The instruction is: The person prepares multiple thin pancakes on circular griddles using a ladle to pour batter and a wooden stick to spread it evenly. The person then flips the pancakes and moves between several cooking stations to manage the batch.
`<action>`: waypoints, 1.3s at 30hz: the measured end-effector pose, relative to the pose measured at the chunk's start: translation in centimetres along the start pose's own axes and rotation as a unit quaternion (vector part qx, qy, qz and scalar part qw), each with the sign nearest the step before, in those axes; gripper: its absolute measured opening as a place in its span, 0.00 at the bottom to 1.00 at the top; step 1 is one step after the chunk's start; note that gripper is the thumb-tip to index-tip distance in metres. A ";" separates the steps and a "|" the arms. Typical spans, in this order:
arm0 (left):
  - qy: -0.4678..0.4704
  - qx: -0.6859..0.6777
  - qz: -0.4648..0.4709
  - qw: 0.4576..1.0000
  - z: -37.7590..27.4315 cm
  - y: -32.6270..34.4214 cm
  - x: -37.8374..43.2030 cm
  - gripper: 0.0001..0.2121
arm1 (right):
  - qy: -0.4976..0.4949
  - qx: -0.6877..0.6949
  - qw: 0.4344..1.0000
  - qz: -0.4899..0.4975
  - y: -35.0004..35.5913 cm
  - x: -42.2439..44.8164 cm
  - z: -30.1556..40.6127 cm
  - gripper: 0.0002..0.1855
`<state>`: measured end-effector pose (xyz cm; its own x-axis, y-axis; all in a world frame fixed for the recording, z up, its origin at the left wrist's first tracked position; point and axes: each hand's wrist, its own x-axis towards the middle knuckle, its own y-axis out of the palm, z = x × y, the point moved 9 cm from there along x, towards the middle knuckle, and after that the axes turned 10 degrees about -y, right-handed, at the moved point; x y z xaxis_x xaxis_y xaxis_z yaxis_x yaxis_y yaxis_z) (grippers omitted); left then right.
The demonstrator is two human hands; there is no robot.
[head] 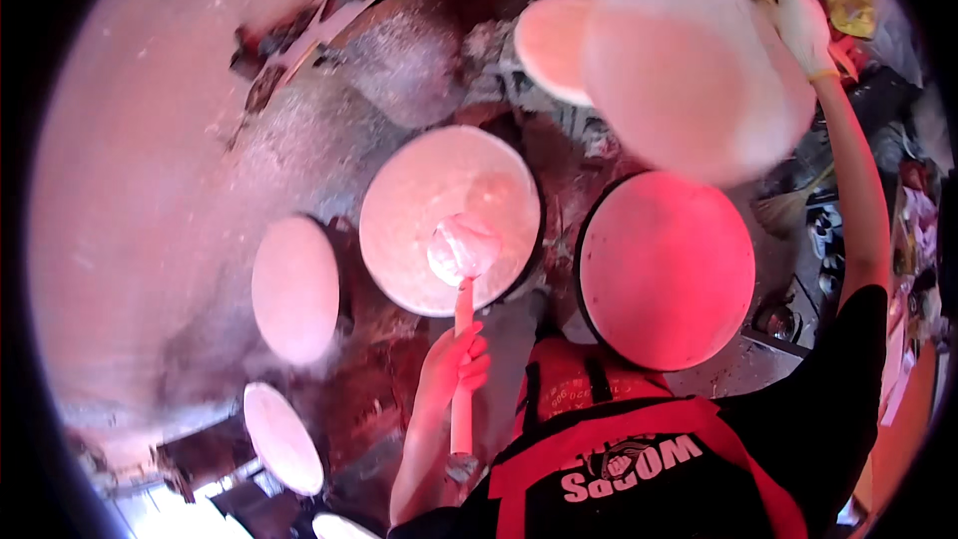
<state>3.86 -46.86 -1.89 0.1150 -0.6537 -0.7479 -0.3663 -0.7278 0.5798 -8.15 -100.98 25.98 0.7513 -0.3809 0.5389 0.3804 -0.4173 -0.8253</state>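
My left hand point(456, 363) is bare and grips the wooden handle of a ladle-like tool point(465, 247). Its glossy, pale head lies over the round griddle point(404, 202) in the middle, whose surface looks coated with a pale layer. My right hand point(801, 26), in a white work glove with a yellow cuff, is raised at the upper right by the edge of a thin, pale round sheet point(681, 82). Motion blurs this sheet, and its hold is partly hidden. Part of another pale disc point(552, 49) shows behind it. A red-lit round griddle point(666, 269) stands close to my body.
More round pale discs point(296, 288) point(283, 438) stand at left, near a sooty wall point(135, 187). Rubble and concrete blocks point(516, 82) lie behind the griddles. At right are a broom point(786, 206), shoes point(823, 239) and a yellow bag point(849, 4).
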 end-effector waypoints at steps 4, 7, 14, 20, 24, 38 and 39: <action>-0.003 0.013 0.007 1.000 -4.7 -1.3 1.7 0.10 | -0.127 -0.004 0.980 -0.152 0.6 3.4 5.5 0.14; -0.004 0.046 -0.007 0.999 -8.3 -0.9 2.2 0.12 | -0.199 -0.025 0.972 -0.122 8.1 2.1 11.4 0.15; 0.002 0.050 -0.039 0.998 -11.5 -1.4 2.1 0.12 | -0.058 0.005 0.998 0.005 28.7 -7.9 17.3 0.17; 0.023 0.041 -0.056 0.997 -9.1 -1.6 1.7 0.12 | 0.007 0.060 0.996 0.059 30.5 -10.5 17.3 0.18; 0.044 0.070 -0.067 0.994 -6.0 0.3 0.6 0.11 | 0.014 0.105 0.991 0.078 23.6 -13.1 18.2 0.19; 0.387 0.741 -0.163 0.524 9.6 27.8 1.3 0.10 | -0.034 0.411 0.884 0.219 -5.4 -41.9 5.6 0.31; 0.383 0.742 -0.163 0.526 10.9 28.7 1.8 0.10 | 0.016 0.414 0.889 0.195 -5.2 -43.2 3.7 0.34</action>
<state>-16.49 -66.68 9.85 0.5248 -0.8498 -0.0494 -0.4635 -0.2366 -0.8539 -40.59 -79.30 6.39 0.9023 -0.3929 0.1773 0.3708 0.4974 -0.7843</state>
